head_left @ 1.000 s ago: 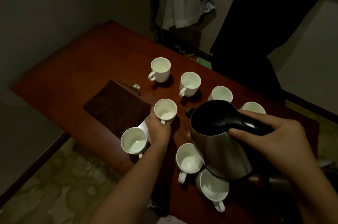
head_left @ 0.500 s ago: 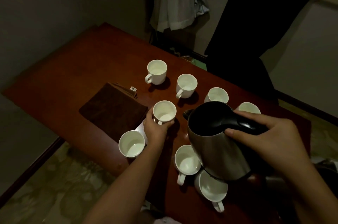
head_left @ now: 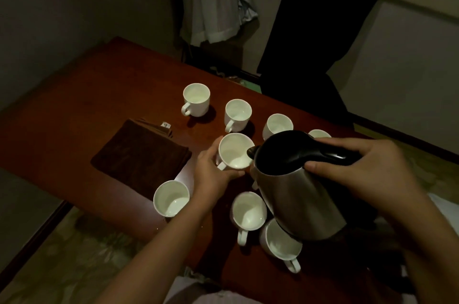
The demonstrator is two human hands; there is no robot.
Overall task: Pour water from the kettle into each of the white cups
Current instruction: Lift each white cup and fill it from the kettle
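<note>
Kettle: steel kettle (head_left: 295, 194) tilted, held above the table's near right part by the right hand (head_left: 367, 174), fingers curled round the black handle; spout at the held cup's rim.
Held cup: white cup (head_left: 234, 152) mid-table, left hand (head_left: 213, 174) fingers wrapped round its side.
Edges and room: near-left cup (head_left: 171, 198) close to the table's (head_left: 87, 95) near edge; bare wood towards the far left corner.
Around: six more cups ring the kettle; brown cloth (head_left: 139, 154) left of the held cup; black chair (head_left: 318, 30) beyond the far edge.
Change: the spout has swung closer to the held cup.
</note>
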